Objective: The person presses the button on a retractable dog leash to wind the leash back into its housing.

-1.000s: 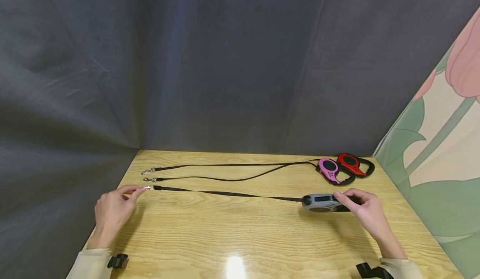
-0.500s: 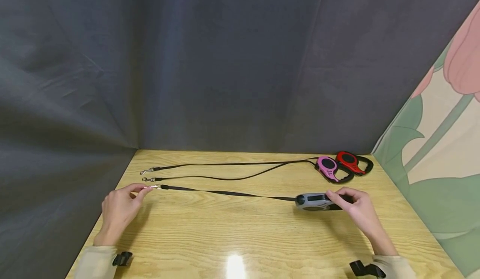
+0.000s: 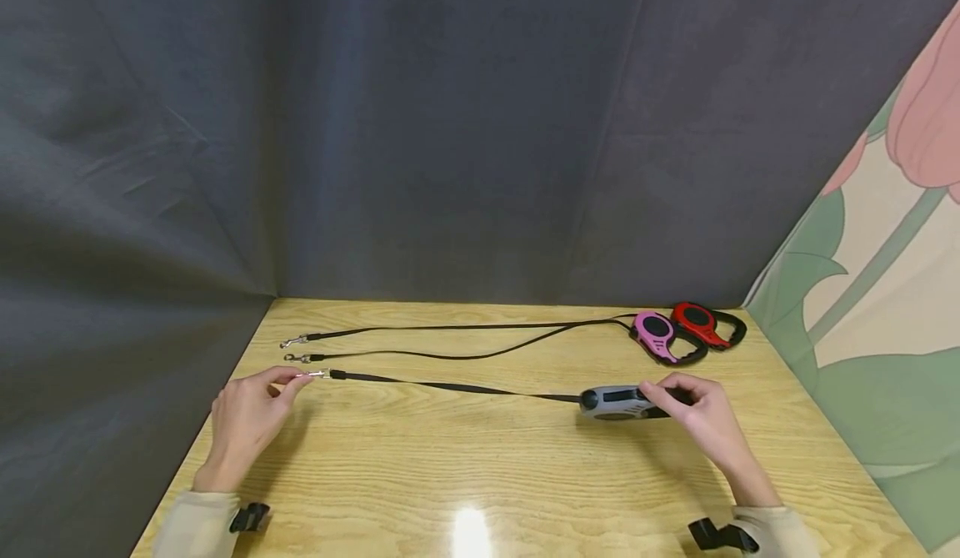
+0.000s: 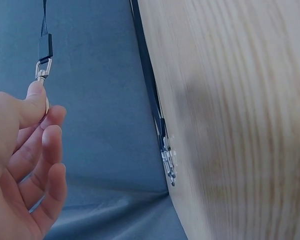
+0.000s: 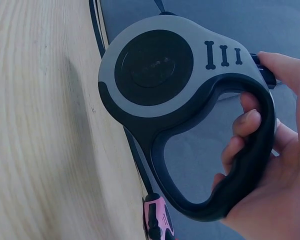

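A grey and black retractable dog leash [image 3: 615,402] is held by my right hand [image 3: 701,416], raised over the table. In the right wrist view its round casing [image 5: 200,55] shows bone-shaped marks; the fingers curl through the black handle loop [image 5: 252,165] and the thumb lies on the button [image 5: 265,72]. The black strap [image 3: 465,388] stretches left, slightly twisted, to a metal snap hook [image 3: 321,373]. My left hand [image 3: 251,424] pinches that hook between thumb and forefinger, covering its lower end; the other fingers [image 4: 52,145] bend loosely. In the left wrist view the hook [image 4: 42,72] hangs clear of the wood.
Behind lie a pink leash [image 3: 654,334] and a red leash [image 3: 696,323] at the back right of the wooden table [image 3: 420,475]. Their straps run left to two snap hooks [image 3: 294,342] near the table's left edge. Dark cloth [image 3: 450,166] rises behind.
My right hand has moved left with the grey leash casing. My left hand has shifted slightly right with the hook, so the strap between them is shorter. The other leashes stay put.
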A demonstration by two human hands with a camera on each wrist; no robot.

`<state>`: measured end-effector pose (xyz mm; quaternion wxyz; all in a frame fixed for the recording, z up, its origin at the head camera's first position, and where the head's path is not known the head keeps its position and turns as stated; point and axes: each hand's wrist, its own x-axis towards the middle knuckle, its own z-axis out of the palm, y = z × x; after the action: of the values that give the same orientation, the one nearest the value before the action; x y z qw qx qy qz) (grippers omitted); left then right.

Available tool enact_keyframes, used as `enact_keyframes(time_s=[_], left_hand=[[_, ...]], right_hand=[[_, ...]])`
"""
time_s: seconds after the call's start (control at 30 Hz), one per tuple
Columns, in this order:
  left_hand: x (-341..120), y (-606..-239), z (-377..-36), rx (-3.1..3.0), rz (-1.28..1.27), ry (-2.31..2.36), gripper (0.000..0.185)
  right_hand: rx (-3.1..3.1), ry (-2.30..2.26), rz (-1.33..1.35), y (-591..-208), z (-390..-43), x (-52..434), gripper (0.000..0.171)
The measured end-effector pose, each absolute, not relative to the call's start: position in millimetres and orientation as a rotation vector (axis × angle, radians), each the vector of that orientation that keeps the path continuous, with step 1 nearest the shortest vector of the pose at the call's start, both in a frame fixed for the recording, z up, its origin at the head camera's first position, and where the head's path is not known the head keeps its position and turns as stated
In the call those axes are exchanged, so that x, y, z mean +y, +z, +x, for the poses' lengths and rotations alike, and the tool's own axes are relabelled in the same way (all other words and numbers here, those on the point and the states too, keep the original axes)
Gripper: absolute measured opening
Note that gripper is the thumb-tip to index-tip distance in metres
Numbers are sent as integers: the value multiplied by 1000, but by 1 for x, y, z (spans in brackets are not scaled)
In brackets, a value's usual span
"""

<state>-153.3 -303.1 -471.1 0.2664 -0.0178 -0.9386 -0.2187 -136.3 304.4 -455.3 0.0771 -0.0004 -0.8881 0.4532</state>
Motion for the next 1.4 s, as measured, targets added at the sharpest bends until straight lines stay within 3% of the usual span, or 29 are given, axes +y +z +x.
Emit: enact_keyframes(time_s=[1.4], left_hand=[[-274, -473, -147, -2562, -146, -562, 12]], right_hand=[[-2652, 1403, 154, -452, -141, 278, 20]])
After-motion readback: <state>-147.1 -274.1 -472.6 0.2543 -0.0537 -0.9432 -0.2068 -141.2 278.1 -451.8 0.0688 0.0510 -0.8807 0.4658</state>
